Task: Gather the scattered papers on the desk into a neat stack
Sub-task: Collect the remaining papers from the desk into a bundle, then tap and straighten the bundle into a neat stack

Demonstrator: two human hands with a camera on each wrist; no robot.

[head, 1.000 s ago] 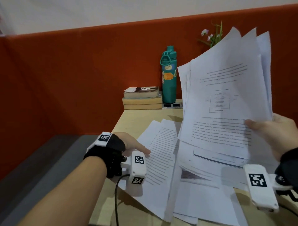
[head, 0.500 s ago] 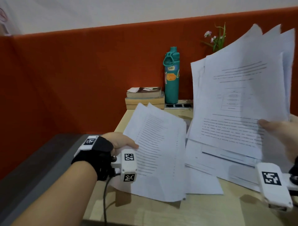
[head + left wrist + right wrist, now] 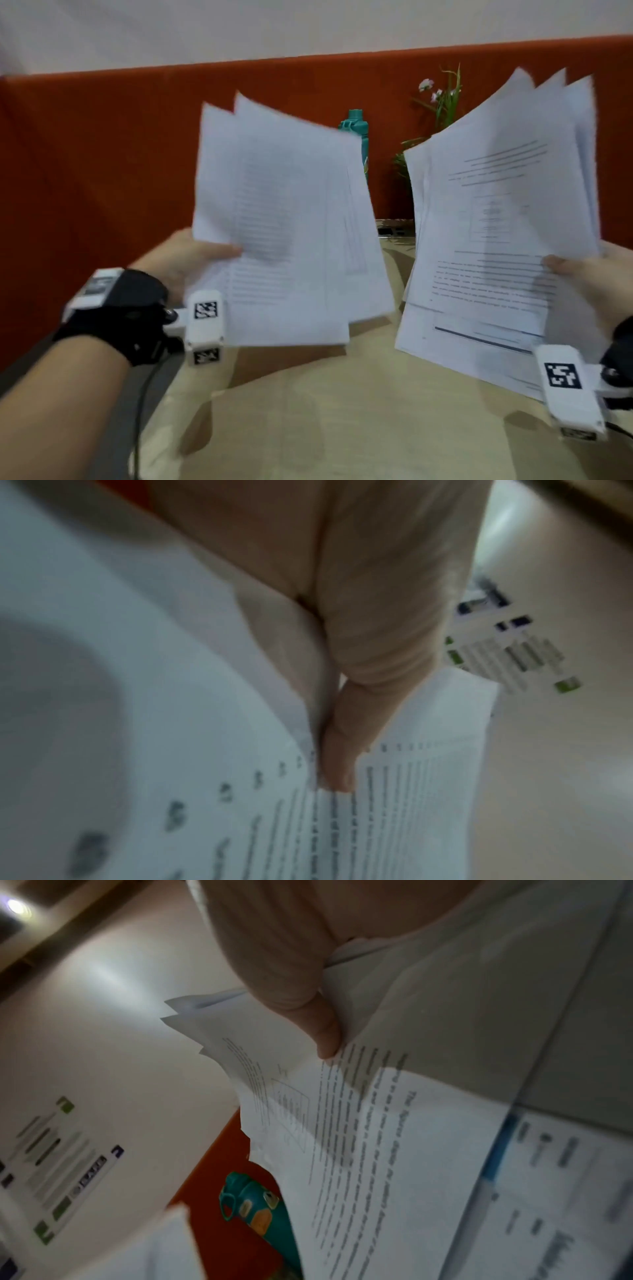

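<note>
My left hand [image 3: 191, 257] pinches a small bundle of printed papers [image 3: 284, 226] by its left edge and holds it up above the wooden desk [image 3: 342, 428]. In the left wrist view the thumb [image 3: 342, 750] lies on the top printed sheet [image 3: 394, 818]. My right hand [image 3: 589, 284] grips a larger fanned bundle of papers [image 3: 496, 233] at its right edge, raised and tilted. The right wrist view shows the thumb [image 3: 325, 1031] pressed on that bundle [image 3: 394, 1137]. The two bundles are apart, with a gap between them.
A teal water bottle [image 3: 359, 137] and a small flowering plant [image 3: 442, 99] stand at the back of the desk against the orange partition [image 3: 102, 171]. A power strip [image 3: 394, 228] lies behind the papers. A black cable [image 3: 140, 411] hangs by the desk's left edge.
My left hand has lifted its sheets off the desk and raised them upright. The right bundle has stayed raised. No papers lie on the visible desk now.
</note>
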